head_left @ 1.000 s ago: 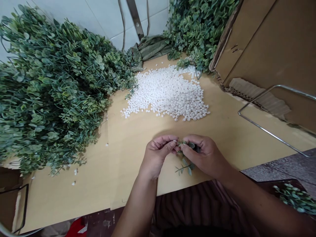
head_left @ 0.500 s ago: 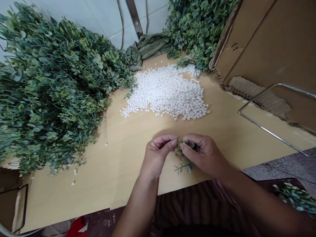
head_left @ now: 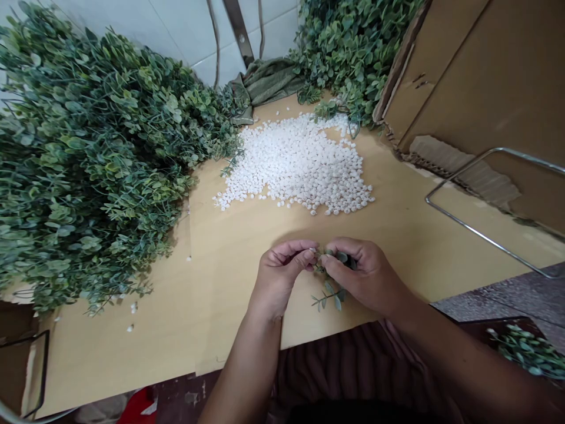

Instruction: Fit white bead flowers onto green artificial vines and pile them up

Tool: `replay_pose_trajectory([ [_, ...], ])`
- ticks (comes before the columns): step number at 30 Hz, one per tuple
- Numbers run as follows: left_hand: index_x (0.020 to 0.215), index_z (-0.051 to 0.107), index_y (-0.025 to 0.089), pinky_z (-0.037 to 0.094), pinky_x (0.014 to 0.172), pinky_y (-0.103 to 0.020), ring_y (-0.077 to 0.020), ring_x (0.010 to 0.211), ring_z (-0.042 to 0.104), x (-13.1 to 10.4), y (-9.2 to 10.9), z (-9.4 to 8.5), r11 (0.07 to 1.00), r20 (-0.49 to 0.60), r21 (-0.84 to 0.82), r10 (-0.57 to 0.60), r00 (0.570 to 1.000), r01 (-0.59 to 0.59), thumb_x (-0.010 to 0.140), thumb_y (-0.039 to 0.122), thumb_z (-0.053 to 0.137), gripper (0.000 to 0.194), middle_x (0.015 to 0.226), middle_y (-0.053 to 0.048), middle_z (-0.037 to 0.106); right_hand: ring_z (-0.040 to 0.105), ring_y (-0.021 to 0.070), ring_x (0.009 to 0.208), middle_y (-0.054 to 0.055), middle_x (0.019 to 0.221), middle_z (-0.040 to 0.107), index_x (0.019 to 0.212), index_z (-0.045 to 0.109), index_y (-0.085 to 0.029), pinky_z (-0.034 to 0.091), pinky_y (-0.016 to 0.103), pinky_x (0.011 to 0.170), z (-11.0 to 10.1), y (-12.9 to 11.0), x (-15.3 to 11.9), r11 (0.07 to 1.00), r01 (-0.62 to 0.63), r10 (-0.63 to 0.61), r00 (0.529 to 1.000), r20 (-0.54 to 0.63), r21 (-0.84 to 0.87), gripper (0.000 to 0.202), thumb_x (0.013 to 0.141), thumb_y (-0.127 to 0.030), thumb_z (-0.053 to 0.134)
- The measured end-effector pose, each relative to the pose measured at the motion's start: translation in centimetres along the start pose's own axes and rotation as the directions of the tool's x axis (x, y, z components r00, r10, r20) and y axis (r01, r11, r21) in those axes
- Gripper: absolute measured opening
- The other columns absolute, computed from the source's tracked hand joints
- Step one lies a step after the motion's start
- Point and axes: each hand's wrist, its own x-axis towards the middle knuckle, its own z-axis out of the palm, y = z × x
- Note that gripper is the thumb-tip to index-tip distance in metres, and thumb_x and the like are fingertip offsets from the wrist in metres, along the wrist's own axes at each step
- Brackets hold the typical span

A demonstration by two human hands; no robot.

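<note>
Close to the table's front edge, my right hand (head_left: 359,271) grips an artificial green sprig (head_left: 334,297), its leaves showing below and between the fingers. Touching the sprig's tip from the left, my left hand (head_left: 285,268) is closed in a pinch between thumb and forefinger. A tiny white piece (head_left: 313,250) shows at that pinch, mostly covered by the fingertips. Beyond both hands lies a wide heap of small white beads (head_left: 300,165).
Artificial greenery (head_left: 101,159) is piled high on the left, with more greenery (head_left: 357,53) at the back right. A cardboard box (head_left: 485,88) and a bent metal wire frame (head_left: 481,229) stand right. A dark green cloth (head_left: 273,82) lies behind the heap on the table (head_left: 229,271).
My fingers have shifted very slightly at the sprig's tip, and a little more of the white piece shows. Otherwise both hands stay in place.
</note>
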Motion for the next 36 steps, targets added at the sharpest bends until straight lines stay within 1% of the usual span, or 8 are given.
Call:
replay_pose_trajectory([
  [7, 0.069, 0.073, 0.016, 0.046, 0.057, -0.019, -0.0077, 0.056, 0.056, 0.02, 0.07, 0.07, 1.0, 0.006, -0.017, -0.002, 1.0, 0.002, 0.057, 0.023, 0.078, 0.015, 0.058, 0.0, 0.066, 0.035, 0.0075, 0.047, -0.005, 0.05, 0.036, 0.054, 0.043, -0.017, 0.032, 0.018, 0.044, -0.03, 0.09, 0.11, 0.998, -0.021, 0.022, 1.0, -0.009, 0.06, 0.02, 0.073, -0.022, 0.046],
  [12, 0.068, 0.073, 0.016, 0.046, 0.057, -0.019, -0.0075, 0.055, 0.056, 0.02, 0.1, 0.04, 1.0, 0.005, -0.01, -0.005, 1.0, 0.005, 0.055, 0.024, 0.079, 0.016, 0.058, 0.0, 0.066, 0.035, 0.0072, 0.048, -0.004, 0.05, 0.037, 0.054, 0.044, -0.016, 0.031, 0.018, 0.043, -0.02, 0.01, 0.22, 0.998, -0.019, 0.018, 1.0, 0.011, 0.053, 0.019, 0.072, -0.022, 0.046],
  [21, 0.068, 0.073, 0.017, 0.045, 0.055, -0.017, -0.0061, 0.053, 0.055, 0.04, 0.02, -0.03, 1.0, 0.013, 0.007, -0.006, 1.0, 0.006, 0.053, 0.025, 0.081, 0.018, 0.057, 0.0, 0.067, 0.035, 0.0077, 0.047, -0.004, 0.049, 0.037, 0.052, 0.044, -0.017, 0.03, 0.019, 0.042, -0.39, -0.12, 0.46, 0.998, -0.057, 0.056, 0.998, 0.041, 0.029, 0.02, 0.07, -0.024, 0.046],
  [24, 0.067, 0.073, 0.017, 0.045, 0.054, -0.017, -0.0055, 0.051, 0.054, 0.06, 0.08, -0.07, 1.0, 0.023, 0.015, -0.003, 1.0, 0.003, 0.052, 0.025, 0.081, 0.018, 0.057, 0.001, 0.067, 0.035, 0.0083, 0.047, -0.004, 0.049, 0.038, 0.053, 0.047, -0.016, 0.031, 0.02, 0.043, -0.46, -0.15, 0.49, 0.996, -0.09, 0.089, 0.994, 0.063, 0.02, 0.019, 0.07, -0.025, 0.046],
  [28, 0.065, 0.073, 0.017, 0.046, 0.052, -0.017, -0.0059, 0.05, 0.054, 0.09, 0.2, -0.05, 0.999, 0.023, 0.035, -0.009, 1.0, 0.008, 0.051, 0.025, 0.082, 0.019, 0.056, 0.0, 0.067, 0.038, 0.0092, 0.048, -0.002, 0.049, 0.043, 0.055, 0.054, -0.015, 0.033, 0.021, 0.044, -0.48, -0.16, 0.47, 0.993, -0.12, 0.119, 0.989, 0.082, 0.008, 0.019, 0.069, -0.026, 0.046],
  [31, 0.064, 0.073, 0.016, 0.046, 0.052, -0.019, -0.007, 0.049, 0.054, 0.11, 0.33, 0.04, 0.999, 0.01, 0.05, -0.022, 1.0, 0.021, 0.049, 0.025, 0.082, 0.02, 0.055, -0.001, 0.067, 0.041, 0.0094, 0.047, -0.001, 0.049, 0.047, 0.056, 0.056, -0.015, 0.034, 0.021, 0.044, -0.49, -0.18, 0.44, 0.992, -0.125, 0.124, 0.988, 0.09, 0.013, 0.019, 0.069, -0.025, 0.046],
  [36, 0.063, 0.073, 0.016, 0.047, 0.052, -0.019, -0.0072, 0.049, 0.055, 0.18, 0.27, 0.16, 0.998, -0.007, 0.055, -0.023, 1.0, 0.023, 0.05, 0.023, 0.082, 0.018, 0.054, -0.001, 0.067, 0.043, 0.0091, 0.047, -0.002, 0.05, 0.049, 0.058, 0.058, -0.014, 0.036, 0.02, 0.044, -0.43, -0.21, 0.39, 0.993, -0.108, 0.105, 0.992, 0.065, 0.038, 0.019, 0.07, -0.024, 0.047],
])
